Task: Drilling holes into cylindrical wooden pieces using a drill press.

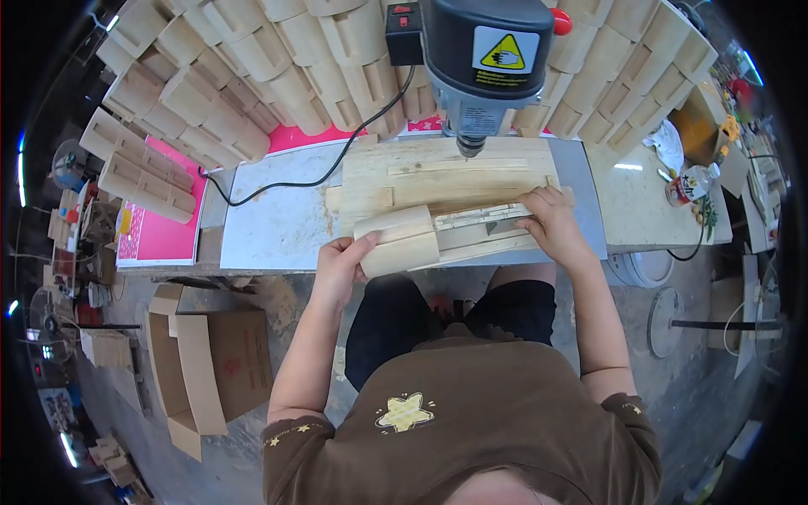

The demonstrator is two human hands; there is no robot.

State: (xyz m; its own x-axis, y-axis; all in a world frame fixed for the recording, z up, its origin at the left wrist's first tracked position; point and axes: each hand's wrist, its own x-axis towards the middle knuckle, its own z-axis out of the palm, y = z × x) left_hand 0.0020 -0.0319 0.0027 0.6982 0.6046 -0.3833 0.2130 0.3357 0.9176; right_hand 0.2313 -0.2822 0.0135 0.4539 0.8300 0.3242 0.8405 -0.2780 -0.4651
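My left hand (pixel 339 268) is closed on the left end of a pale, curved wooden piece (pixel 397 241), with the thumb on top. A long wooden frame (pixel 480 252) with strips along its sides extends from that piece to the right. My right hand (pixel 555 227) grips the frame's right end between thumb and fingers. A small dark pointed part (pixel 502 226) shows between the strips; its kind is unclear. Both pieces are held at a slight tilt over the table's front edge. Just beyond them lies a wooden board (pixel 471 172), beneath the drill press (pixel 484 63) and its bit.
Stacked curved wooden pieces (pixel 295 63) line the back of the table on both sides of the drill. A black cable (pixel 337 160) crosses the white sheet at left. A bottle (pixel 692 185) stands at far right. An open cardboard box (pixel 223 362) sits on the floor at left.
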